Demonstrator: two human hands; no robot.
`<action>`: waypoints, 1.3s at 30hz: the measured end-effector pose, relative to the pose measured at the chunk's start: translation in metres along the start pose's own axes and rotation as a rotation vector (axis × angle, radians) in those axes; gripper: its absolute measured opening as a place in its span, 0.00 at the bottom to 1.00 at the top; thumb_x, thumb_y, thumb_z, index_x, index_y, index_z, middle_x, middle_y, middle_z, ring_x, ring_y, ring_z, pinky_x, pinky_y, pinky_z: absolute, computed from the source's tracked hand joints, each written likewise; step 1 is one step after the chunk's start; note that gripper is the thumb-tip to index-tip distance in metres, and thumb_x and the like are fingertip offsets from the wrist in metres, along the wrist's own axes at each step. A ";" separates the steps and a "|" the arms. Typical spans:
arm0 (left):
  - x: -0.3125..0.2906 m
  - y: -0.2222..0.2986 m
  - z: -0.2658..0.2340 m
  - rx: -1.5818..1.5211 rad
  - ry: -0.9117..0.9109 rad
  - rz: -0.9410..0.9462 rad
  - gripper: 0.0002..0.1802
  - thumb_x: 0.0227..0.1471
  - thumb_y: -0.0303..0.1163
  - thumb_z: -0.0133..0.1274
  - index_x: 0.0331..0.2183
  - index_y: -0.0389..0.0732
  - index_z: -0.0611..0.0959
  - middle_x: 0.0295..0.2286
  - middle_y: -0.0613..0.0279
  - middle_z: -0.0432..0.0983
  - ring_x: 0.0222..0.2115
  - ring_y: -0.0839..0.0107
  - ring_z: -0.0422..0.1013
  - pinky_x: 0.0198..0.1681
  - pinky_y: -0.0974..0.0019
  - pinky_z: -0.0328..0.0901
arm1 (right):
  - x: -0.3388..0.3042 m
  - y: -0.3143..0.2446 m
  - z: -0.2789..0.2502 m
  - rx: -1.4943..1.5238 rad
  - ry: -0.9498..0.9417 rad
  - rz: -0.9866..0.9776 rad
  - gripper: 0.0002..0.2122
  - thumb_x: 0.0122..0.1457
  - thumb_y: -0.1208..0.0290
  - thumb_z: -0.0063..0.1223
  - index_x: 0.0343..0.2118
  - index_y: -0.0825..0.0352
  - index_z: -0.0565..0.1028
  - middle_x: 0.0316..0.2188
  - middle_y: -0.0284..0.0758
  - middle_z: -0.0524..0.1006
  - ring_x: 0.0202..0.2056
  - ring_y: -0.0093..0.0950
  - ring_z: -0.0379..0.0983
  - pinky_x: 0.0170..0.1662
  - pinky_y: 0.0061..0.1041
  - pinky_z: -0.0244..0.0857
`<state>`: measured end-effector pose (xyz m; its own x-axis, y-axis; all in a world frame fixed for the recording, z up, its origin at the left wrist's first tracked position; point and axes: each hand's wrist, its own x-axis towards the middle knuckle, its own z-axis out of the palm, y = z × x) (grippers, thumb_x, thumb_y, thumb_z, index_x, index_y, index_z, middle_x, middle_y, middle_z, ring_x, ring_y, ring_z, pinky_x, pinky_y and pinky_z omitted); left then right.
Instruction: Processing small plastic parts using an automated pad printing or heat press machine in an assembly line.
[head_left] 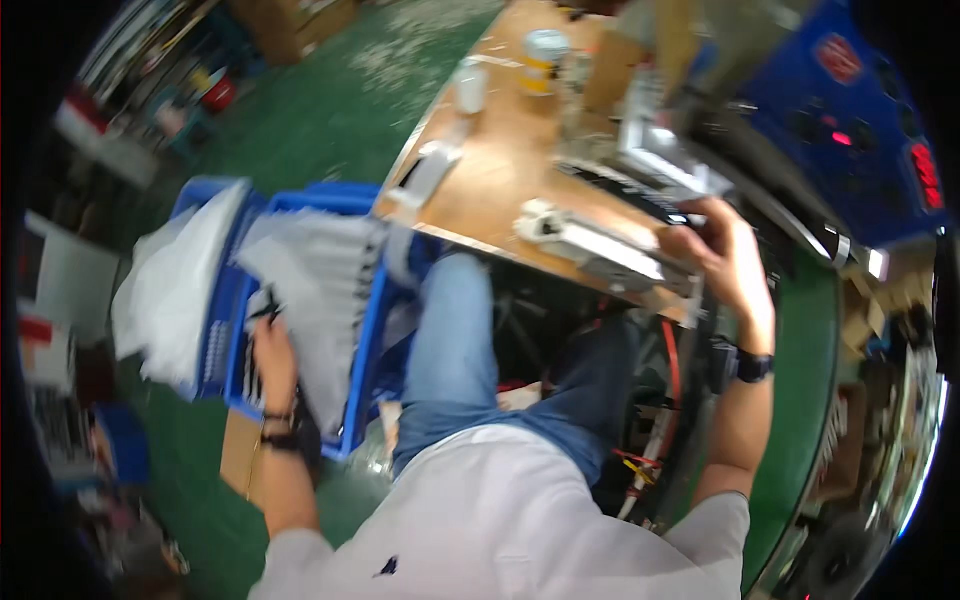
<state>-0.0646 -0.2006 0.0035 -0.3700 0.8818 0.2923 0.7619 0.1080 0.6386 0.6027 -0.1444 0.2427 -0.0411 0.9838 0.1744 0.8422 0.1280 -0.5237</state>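
My left hand (274, 360) is over the left part of a blue crate (372, 340), its fingers closed on a small black part (265, 302). White sheeting (305, 290) lies in that crate, beside a row of dark pieces along its right side. At the workbench, my right hand (728, 255) has its thumb and fingers closed on the near end of a long black strip-like part (630, 193). Blur hides the exact grip. Just below that strip, a white and metal fixture (600, 247) lies along the bench's front edge.
A wooden bench top (490, 190) holds a yellow-and-white can (544, 65) and a white cup (470, 90). A blue machine housing (850, 130) with red lights stands at the right. Another blue crate (215, 340) at the left holds white sheeting. Cables hang under the bench.
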 end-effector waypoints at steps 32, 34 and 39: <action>0.041 0.477 0.151 -0.304 -0.356 1.249 0.19 0.56 0.37 0.63 0.46 0.36 0.83 0.40 0.51 0.78 0.39 0.52 0.75 0.45 0.52 0.69 | -0.185 0.095 -0.072 0.122 0.460 0.473 0.12 0.66 0.71 0.60 0.45 0.75 0.79 0.24 0.36 0.79 0.19 0.20 0.70 0.24 0.23 0.65; 0.037 0.486 0.165 -0.260 -0.392 1.266 0.20 0.56 0.39 0.62 0.46 0.36 0.84 0.40 0.52 0.78 0.39 0.53 0.75 0.47 0.51 0.69 | -0.221 0.146 -0.075 0.202 0.531 0.585 0.13 0.66 0.70 0.60 0.45 0.76 0.79 0.24 0.35 0.79 0.18 0.18 0.70 0.24 0.22 0.66; 0.018 0.500 0.121 -0.119 -0.466 1.211 0.26 0.56 0.43 0.62 0.51 0.38 0.82 0.47 0.53 0.76 0.45 0.49 0.72 0.54 0.50 0.65 | -0.290 0.243 -0.061 -0.129 0.517 0.875 0.16 0.68 0.64 0.56 0.45 0.75 0.79 0.26 0.40 0.80 0.22 0.30 0.79 0.25 0.29 0.70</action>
<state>0.3738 -0.0755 0.2420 0.7512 0.4679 0.4655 0.4192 -0.8830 0.2109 0.8523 -0.4063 0.1161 0.8270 0.5474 0.1282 0.5182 -0.6536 -0.5516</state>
